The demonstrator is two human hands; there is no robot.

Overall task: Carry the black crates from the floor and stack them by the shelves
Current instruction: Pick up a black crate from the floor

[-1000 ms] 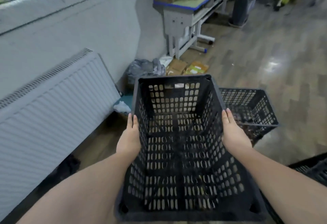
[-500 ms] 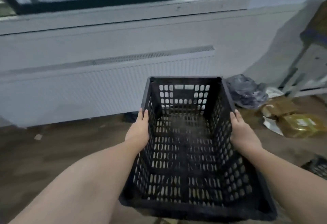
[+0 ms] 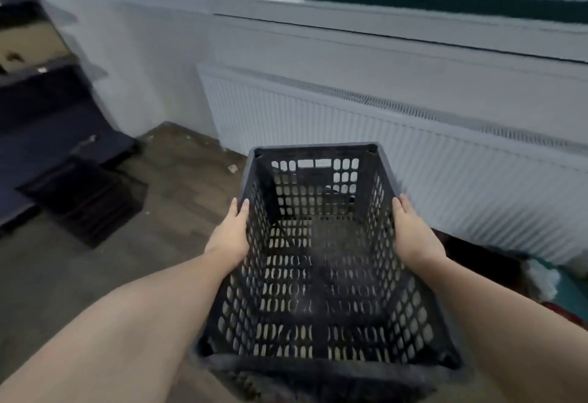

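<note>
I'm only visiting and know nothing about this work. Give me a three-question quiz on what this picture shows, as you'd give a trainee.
1. True or false: the carried crate is full of boxes.
2. Where do the left hand and right hand touch it? A) under its base B) flat against its two side walls C) on its far rim
3. Fill in: a second black crate sits on the floor in front of the dark ____.

Key
1. False: nothing shows inside it.
2. B
3. shelves, at the left; the white radiator runs under the window.
</note>
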